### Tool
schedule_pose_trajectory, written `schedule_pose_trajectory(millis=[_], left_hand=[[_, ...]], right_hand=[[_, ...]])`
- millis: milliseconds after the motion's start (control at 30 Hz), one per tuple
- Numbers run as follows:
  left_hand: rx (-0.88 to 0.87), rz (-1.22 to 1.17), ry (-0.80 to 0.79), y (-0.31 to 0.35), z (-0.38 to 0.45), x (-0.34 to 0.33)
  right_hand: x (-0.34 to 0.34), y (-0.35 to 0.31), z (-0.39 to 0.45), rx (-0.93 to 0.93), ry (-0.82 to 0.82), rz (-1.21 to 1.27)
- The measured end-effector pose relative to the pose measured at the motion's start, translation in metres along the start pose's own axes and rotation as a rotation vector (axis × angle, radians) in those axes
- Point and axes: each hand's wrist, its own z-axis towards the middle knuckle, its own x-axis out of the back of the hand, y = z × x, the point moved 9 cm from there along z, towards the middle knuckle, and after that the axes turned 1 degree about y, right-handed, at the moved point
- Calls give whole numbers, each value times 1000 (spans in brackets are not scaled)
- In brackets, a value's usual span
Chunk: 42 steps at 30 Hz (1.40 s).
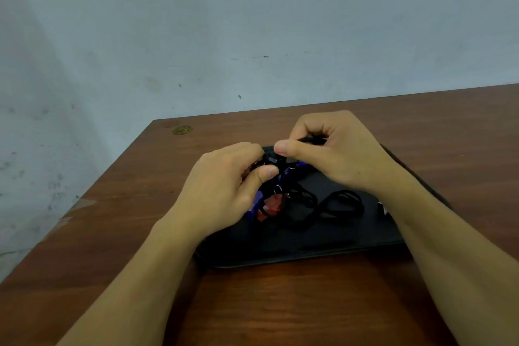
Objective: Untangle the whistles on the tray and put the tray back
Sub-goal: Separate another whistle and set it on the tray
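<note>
While both hands work over the black tray [280, 257], I see the whistle tangle lifted above it

Head view: my left hand [224, 191] and right hand [334, 154] each pinch the black cords [276, 161]; a red whistle [270, 208] dangles below; loose cord loops [341, 202] lie on the tray, on the desk [112, 233]

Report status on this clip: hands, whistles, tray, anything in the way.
Left hand and right hand both pinching the black cords above the tray. Red whistle dangling, still tangled; cord loops on tray. Nothing blocking.

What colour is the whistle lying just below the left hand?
Red, on the black tray; seen in the head view.
</note>
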Motion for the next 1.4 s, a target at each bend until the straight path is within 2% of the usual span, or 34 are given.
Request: schedule_pose_trajectory(millis=[200, 300, 400, 500, 567, 633, 733, 833, 933, 1000, 1100, 1233, 1400], left_hand=[[-125, -42, -90, 21, -4, -6], [-134, -215, -122, 37, -8, -11], [-74, -393, -86, 39, -7, -8], [79, -678, -61, 27, -5, -10], [260, -924, -19, 11, -7, -16], [426, -1126, 0, 0, -11, -26], [635, -1343, -5, -4, -16, -39], [811, -1444, -8, -6, -20, -50], [912, -1487, 14, -10, -24, -56], [944, -1521, 26, -12, -26, -57], [954, -1518, 46, -13, -27, -56], [914, -1463, 121, -22, -24, -49], [813, -1439, 130, -20, -20, -41]], right_hand=[[-7, 6, 3, -92, -73, 172], [-3, 21, 6, -171, -1, 340], [-4, 35, 5, -209, 30, 418], [-11, 40, 3, -240, 10, 435], [-11, 40, 2, -281, 44, 478], [-16, 39, 1, -329, 32, 656], [-35, 30, -4, -394, -97, 889], [-45, 29, -5, -378, -136, 807], [-44, 31, -4, -313, -83, 712], [-43, 37, -4, -343, -31, 717], [-37, 44, -5, -397, 60, 682], [-16, 63, -10, -519, 265, 540], [-10, 101, -20, -743, 252, 366]])
